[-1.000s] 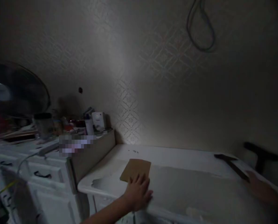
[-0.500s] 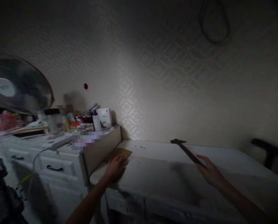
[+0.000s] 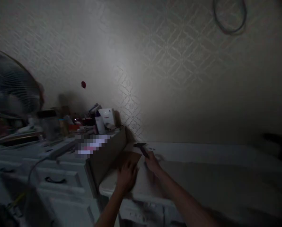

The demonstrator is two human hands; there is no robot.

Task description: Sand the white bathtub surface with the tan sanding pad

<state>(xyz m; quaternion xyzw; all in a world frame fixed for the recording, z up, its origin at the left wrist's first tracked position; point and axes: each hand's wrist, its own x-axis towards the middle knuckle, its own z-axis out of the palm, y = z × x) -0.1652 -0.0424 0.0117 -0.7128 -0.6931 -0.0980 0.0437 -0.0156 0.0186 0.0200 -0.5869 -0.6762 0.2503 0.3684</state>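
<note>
My right hand (image 3: 152, 162) is wrapped round the handle of a hammer (image 3: 142, 148), its dark head raised over the white tabletop (image 3: 190, 154). Just left of it, my left hand (image 3: 128, 175) lies with fingers stretched over the near edge of a flat brown piece (image 3: 125, 158), which looks like board or cardboard. Whatever lies beneath those fingers is hidden. Beyond the hammer, a few small dark bits (image 3: 151, 148) rest on the tabletop, too small to name.
On the left stands a higher white cabinet (image 3: 60, 173) crowded with bottles, a jar and a white box (image 3: 108, 116). A fan (image 3: 15, 85) is at far left. A patterned wall (image 3: 179, 78) rises behind, with a hanging cable loop (image 3: 231, 31). A dark blurred object (image 3: 280, 145) is at right.
My right hand has swung the hammer left, from the middle of the table to close beside the brown piece. My left hand stays on that piece. The view has shifted slightly.
</note>
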